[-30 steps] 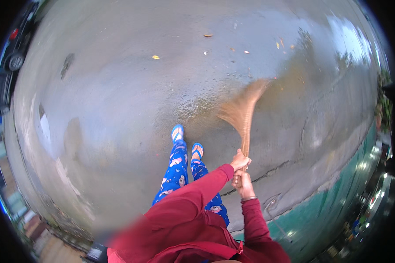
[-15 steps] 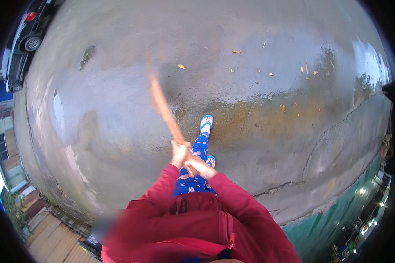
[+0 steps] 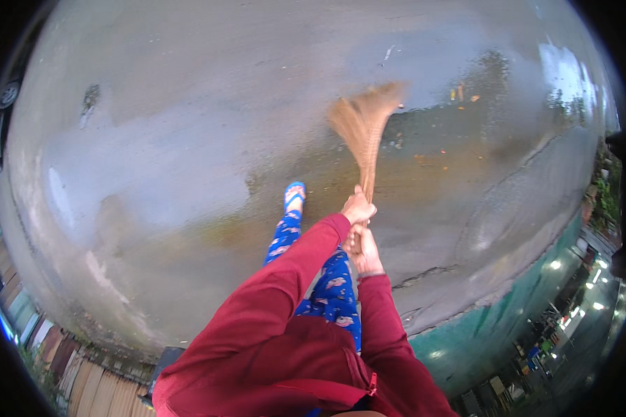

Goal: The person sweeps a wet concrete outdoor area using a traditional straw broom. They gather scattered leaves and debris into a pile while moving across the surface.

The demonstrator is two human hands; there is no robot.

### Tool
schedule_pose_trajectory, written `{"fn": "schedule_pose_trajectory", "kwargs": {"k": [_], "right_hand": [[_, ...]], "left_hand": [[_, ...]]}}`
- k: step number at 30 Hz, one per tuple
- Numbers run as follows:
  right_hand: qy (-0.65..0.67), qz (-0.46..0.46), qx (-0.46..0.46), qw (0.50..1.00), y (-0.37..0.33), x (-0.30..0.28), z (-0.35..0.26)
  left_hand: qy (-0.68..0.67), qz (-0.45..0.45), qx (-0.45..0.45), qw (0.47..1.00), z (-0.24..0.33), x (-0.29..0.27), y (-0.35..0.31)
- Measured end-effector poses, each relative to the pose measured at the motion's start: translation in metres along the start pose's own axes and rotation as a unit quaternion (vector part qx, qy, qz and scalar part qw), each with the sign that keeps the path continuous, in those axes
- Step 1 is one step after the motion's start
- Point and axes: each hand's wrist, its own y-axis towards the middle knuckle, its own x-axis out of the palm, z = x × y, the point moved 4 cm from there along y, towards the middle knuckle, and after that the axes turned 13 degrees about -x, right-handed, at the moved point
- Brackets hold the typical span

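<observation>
A straw broom (image 3: pixel 360 128) stretches out ahead of me, its fanned bristles over the wet ground and slightly blurred. My left hand (image 3: pixel 358 208) is wrapped round the handle just below where the bristles narrow. Right below it, my right hand (image 3: pixel 364 249) is closed round the lower end of the same handle. Both arms wear dark red sleeves. Near the bristle tips lie small leaves and bits of litter (image 3: pixel 459 92) on the wet pavement.
Wet, puddled concrete (image 3: pixel 188 90) surrounds me, with a crack (image 3: pixel 424 276) to the right. My foot in a blue flip-flop (image 3: pixel 295 194) is left of the broom. A green-painted strip (image 3: pixel 480 313) curves along the lower right. A car wheel (image 3: pixel 9 95) shows at the far left.
The broom has swung from left to right, and both hands have moved right with it, still gripping the handle. The view has shifted, and one foot now shows instead of two.
</observation>
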Motion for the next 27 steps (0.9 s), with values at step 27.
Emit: {"fn": "schedule_pose_trajectory", "kwargs": {"k": [27], "right_hand": [[-0.108, 0.1, 0.013, 0.989, 0.011, -0.138, -0.209]], "left_hand": [[-0.057, -0.085, -0.032, 0.994, 0.149, 0.203, 0.046]]}}
